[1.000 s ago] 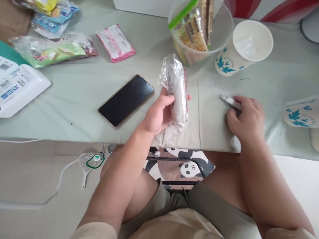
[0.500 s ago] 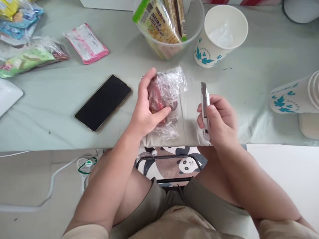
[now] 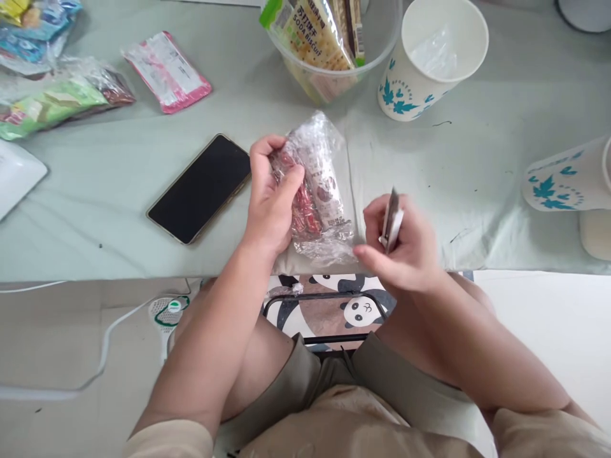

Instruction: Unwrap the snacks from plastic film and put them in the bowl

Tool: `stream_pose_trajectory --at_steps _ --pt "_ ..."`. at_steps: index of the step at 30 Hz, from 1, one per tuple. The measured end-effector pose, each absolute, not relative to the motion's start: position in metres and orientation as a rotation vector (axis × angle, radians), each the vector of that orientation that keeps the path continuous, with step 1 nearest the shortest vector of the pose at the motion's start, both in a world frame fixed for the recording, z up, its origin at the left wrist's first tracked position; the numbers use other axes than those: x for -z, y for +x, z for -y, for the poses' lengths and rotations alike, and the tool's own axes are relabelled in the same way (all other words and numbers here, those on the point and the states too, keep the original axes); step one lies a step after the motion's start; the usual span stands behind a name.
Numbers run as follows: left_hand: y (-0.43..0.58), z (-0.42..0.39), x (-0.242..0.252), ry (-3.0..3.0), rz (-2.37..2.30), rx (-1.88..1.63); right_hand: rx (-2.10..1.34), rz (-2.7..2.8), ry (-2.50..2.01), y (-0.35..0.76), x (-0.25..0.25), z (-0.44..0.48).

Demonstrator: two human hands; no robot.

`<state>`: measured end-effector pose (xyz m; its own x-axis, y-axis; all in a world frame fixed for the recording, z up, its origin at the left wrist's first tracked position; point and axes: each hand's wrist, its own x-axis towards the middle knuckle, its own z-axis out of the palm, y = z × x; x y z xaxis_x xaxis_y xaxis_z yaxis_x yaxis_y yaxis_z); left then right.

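Observation:
My left hand (image 3: 274, 197) grips a clear plastic bag of wrapped snacks (image 3: 324, 184) near the table's front edge. Through the film show red wrappers and a white one with a dark red print; what they contain I cannot tell. The thumb presses on the front of the bag, and the other fingers are mostly behind it. A little to the right, my right hand (image 3: 403, 245) is curled around a utility knife (image 3: 392, 222). Its blade is out and points up and away from me. The knife and the bag are apart.
A smartphone (image 3: 199, 187) lies left of the bag. Behind stand a clear plastic tub (image 3: 329, 79) of biscuit packs and a paper cup (image 3: 405, 95) with plastic film inside. More paper cups (image 3: 558, 178) lie at right. A pink packet (image 3: 167, 73) and snack bags (image 3: 62, 98) are at left.
The bag has turned in my left hand, whose thumb has moved up, so the white wrapper shows more. My right hand has tipped the knife and shifted its grip; its thumb now sticks out toward the bag.

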<state>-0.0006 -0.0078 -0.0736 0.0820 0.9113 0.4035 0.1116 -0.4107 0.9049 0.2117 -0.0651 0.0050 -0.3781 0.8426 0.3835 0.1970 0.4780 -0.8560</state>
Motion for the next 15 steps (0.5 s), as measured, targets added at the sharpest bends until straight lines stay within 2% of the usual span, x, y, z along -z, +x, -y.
stream_pose_trajectory --at_steps 3,7,15 --pt "-0.005 0.004 0.077 1.552 -1.075 -1.482 -0.674 2.151 -0.780 0.218 -0.003 0.066" --pt "-0.001 0.009 0.066 1.626 -1.085 -1.437 -0.471 2.216 -0.816 0.209 0.003 0.070" --pt "0.006 0.029 0.036 1.800 -0.882 -1.250 -0.741 1.815 -1.303 0.192 -0.003 0.070"
